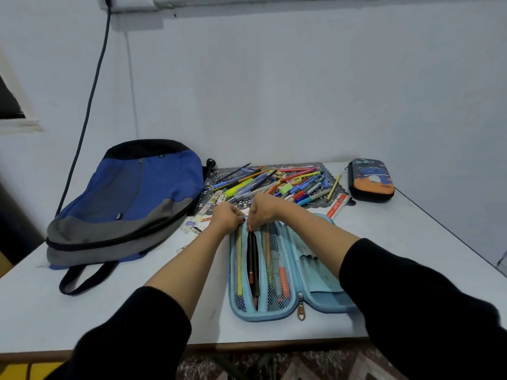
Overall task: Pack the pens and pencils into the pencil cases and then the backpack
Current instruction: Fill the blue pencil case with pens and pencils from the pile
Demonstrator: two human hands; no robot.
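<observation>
backpack (129, 198) is laid flat at the table (411, 242) left edge, judged soft, best lifted by its strap | open pencil case (321, 297) is spread at the near edge, shell judged semi-stiff | pens and pencils (277, 182) are heaped at the far edge, light, likely to roll | the case's far mesh rim is pinched by curled left hand (226, 218) and right hand (263, 212)

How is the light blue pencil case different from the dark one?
The light blue pencil case lies open, pencils inside; the dark pencil case is closed. The left hand and right hand hold the blue one; nothing touches the dark one. Both lie on the table.
</observation>
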